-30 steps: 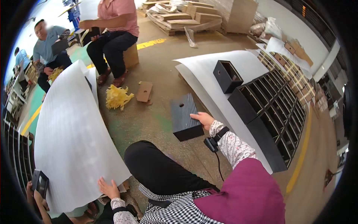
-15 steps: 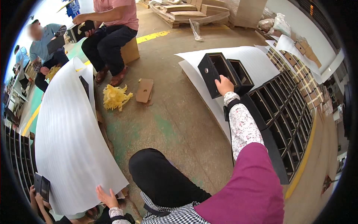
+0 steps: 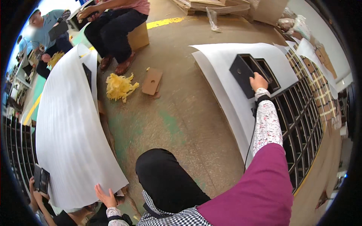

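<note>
My right hand (image 3: 258, 81) is closed on the near edge of a black open box (image 3: 242, 75). The box has a round hole in its broad side, and a second open black compartment (image 3: 268, 72) shows beside it. Both are over a white foam sheet (image 3: 215, 56), at the far end of rows of black open boxes (image 3: 301, 116); whether they rest on the sheet is unclear. At the lower left, my left hand (image 3: 106, 196) has its fingers spread at the near edge of another white sheet (image 3: 75, 139), and holds nothing.
Another person's hands hold a black box (image 3: 41, 179) at the lower left. Crumpled yellow material (image 3: 120, 87) and brown boards (image 3: 152, 81) lie on the floor between the sheets. Seated people work at the far left. Brown boxes (image 3: 301, 67) are stacked at the right.
My right hand has carried the black box rightward, and it is now over the white sheet at the row's far end. My left hand stays at its sheet. The whole view has shifted slightly.
</note>
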A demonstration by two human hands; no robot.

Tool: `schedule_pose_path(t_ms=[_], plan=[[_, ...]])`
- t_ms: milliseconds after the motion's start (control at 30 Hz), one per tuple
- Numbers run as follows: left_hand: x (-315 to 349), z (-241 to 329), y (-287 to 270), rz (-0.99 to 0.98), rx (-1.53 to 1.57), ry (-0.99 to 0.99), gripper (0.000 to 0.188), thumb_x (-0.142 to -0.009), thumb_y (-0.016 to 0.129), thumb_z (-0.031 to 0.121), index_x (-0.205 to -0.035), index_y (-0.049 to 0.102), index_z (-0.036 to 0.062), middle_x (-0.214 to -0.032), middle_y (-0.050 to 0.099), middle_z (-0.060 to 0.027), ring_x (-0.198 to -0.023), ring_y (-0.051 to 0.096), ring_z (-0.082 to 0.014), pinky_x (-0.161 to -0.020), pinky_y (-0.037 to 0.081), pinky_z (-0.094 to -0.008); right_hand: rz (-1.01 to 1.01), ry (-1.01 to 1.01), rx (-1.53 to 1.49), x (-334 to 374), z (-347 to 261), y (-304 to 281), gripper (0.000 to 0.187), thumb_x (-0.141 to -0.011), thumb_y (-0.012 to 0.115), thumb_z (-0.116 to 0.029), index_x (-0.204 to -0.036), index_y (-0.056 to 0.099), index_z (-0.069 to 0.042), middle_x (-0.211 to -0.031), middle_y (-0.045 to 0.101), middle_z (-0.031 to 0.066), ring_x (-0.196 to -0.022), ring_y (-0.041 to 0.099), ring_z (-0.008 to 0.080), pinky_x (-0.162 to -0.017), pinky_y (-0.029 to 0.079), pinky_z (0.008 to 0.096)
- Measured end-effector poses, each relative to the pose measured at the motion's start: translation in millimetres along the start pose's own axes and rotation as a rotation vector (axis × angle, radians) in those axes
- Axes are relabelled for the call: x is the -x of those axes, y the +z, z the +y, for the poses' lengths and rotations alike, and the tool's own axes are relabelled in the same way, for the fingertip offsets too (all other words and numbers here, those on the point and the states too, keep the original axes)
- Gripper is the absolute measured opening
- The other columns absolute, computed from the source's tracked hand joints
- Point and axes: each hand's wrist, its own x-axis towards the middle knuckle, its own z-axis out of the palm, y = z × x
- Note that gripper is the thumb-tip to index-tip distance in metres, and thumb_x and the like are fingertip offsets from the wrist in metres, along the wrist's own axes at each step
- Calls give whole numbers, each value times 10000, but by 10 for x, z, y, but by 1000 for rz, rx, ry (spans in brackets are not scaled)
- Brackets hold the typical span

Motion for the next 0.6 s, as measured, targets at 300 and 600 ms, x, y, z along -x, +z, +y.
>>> schedule_pose_path(t_ms=[300, 600], plan=[[-162, -19, 95, -35, -96, -17, 799, -765, 645, 297, -1415, 240, 70, -1453, 247, -159, -1359, 196, -310, -1104, 142, -453, -42, 170, 150, -380, 638, 461, 464, -859, 530, -360, -1265, 497, -136, -1213, 566, 132, -1103, 543, 350, -914, 414, 472], [-18, 111, -319, -262, -84, 13, 1024, -621, 773, 389, -1427, 202, 118, -1472, 180, -149, -1378, 140, -307, -1105, 134, -493, 29, -28, 77, -772, 91, 706, 520, -885, 544, -247, -1365, 365, -164, -1332, 450, 122, -1211, 434, 317, -986, 366, 475]])
